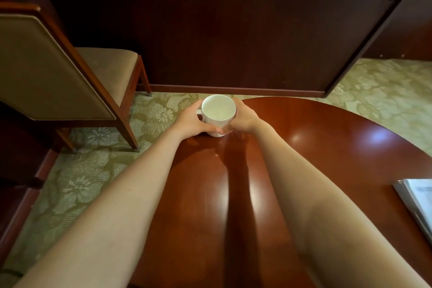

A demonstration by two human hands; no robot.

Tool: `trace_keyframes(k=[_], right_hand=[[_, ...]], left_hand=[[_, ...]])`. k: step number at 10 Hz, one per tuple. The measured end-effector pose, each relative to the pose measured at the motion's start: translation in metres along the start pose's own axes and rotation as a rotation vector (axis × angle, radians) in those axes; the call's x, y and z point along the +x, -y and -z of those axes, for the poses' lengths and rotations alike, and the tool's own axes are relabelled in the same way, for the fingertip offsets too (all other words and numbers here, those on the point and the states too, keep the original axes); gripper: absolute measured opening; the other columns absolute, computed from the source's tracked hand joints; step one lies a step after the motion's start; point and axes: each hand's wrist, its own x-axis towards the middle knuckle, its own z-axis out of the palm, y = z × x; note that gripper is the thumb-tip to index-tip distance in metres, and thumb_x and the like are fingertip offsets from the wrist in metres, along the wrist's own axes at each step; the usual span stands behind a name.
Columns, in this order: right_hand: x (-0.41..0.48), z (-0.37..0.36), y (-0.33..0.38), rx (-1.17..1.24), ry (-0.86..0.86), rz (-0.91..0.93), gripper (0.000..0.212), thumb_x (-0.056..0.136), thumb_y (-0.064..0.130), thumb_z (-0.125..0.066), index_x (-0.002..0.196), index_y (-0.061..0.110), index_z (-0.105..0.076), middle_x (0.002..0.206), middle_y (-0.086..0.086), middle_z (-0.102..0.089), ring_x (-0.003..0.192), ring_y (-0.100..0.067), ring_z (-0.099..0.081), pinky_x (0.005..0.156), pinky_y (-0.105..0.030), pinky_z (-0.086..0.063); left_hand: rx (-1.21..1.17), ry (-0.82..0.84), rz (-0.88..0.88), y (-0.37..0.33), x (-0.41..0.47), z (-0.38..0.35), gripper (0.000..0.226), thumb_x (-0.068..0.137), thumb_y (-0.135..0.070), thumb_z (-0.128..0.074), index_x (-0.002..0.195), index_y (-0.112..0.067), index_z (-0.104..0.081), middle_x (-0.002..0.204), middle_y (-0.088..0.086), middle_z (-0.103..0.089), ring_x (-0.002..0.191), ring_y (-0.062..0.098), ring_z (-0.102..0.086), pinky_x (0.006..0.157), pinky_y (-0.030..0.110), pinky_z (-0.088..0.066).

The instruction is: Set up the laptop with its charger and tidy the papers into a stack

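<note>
A white mug [218, 110] stands upright at the far left edge of the glossy wooden table [315, 147], its inside empty. My left hand [190, 121] wraps its left side by the handle, and my right hand [244, 116] wraps its right side. Both arms stretch out over the tabletop. A stack of papers [418, 203] lies at the right edge of the view, partly cut off. No laptop or charger is in view.
A padded wooden chair [58, 72] stands on the patterned carpet [93, 170] to the left of the table. A dark wood-panelled wall [233, 42] runs behind. More carpet shows at the far right.
</note>
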Motion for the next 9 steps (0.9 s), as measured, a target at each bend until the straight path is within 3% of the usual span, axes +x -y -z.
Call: trace_keyframes(k=[1, 3, 4, 6, 9], right_hand=[[0.000, 0.002, -0.001, -0.001, 0.020, -0.025, 0.090, 0.068, 0.005, -0.077, 0.141, 0.016, -0.025, 0.130, -0.006, -0.045, 0.118, -0.024, -0.045, 0.089, -0.035, -0.041], [-0.010, 0.006, 0.006, -0.046, 0.003, -0.049, 0.090, 0.071, 0.006, -0.076, 0.141, 0.011, -0.020, 0.133, -0.012, -0.045, 0.122, -0.031, -0.045, 0.094, -0.039, -0.044], [-0.024, 0.014, 0.017, -0.101, -0.016, -0.052, 0.091, 0.073, 0.009, -0.076, 0.143, 0.010, -0.018, 0.135, -0.015, -0.045, 0.123, -0.033, -0.044, 0.093, -0.037, -0.041], [-0.058, 0.028, 0.044, -0.117, -0.068, -0.021, 0.102, 0.070, 0.009, -0.079, 0.148, 0.017, -0.013, 0.147, -0.017, -0.032, 0.134, -0.035, -0.033, 0.103, -0.041, -0.034], [-0.120, 0.029, 0.073, -0.111, -0.037, -0.003, 0.089, 0.081, 0.018, -0.069, 0.149, 0.017, -0.012, 0.148, -0.015, -0.031, 0.133, -0.034, -0.035, 0.107, -0.042, -0.033]], left_hand=[[0.039, 0.044, 0.017, -0.004, 0.000, 0.002, 0.091, 0.065, -0.028, -0.084, 0.140, -0.027, -0.034, 0.138, -0.003, -0.044, 0.127, 0.019, -0.039, 0.092, 0.027, -0.032], [0.149, 0.070, 0.108, -0.013, -0.009, 0.012, 0.115, 0.059, -0.038, -0.086, 0.148, -0.028, -0.013, 0.154, 0.006, -0.019, 0.140, 0.029, -0.022, 0.111, 0.051, -0.027], [0.188, 0.054, 0.128, -0.019, -0.019, 0.023, 0.117, 0.056, -0.038, -0.087, 0.147, -0.028, -0.014, 0.153, 0.005, -0.023, 0.139, 0.029, -0.025, 0.109, 0.053, -0.029], [0.229, 0.018, 0.139, -0.043, -0.055, 0.059, 0.111, 0.064, -0.026, -0.085, 0.148, -0.028, -0.012, 0.153, 0.010, -0.018, 0.140, 0.032, -0.020, 0.109, 0.052, -0.030], [0.363, -0.030, 0.111, -0.082, -0.120, 0.087, 0.086, 0.079, -0.032, -0.071, 0.147, -0.025, -0.019, 0.151, 0.012, -0.020, 0.138, 0.035, -0.024, 0.109, 0.050, -0.029]])
